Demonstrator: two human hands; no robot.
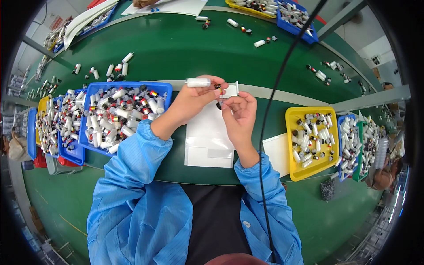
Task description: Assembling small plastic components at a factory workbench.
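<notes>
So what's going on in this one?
A person's left hand holds a white cylinder, and the right hand is beside it, near a thin white piece. Small dark parts show between the hands, above a white sheet on a green workbench. A blue tray of similar pieces stands left, a yellow tray right.

At the far end of the white sheet (208, 128), the person's left hand (194, 98) holds a white cylinder (198, 82); the right hand (240, 114) pinches a small dark part (219, 105). Left of that sheet I see a heaped blue tray (170, 92); right of it, a yellow tray (289, 141) holding fewer pieces.
</notes>
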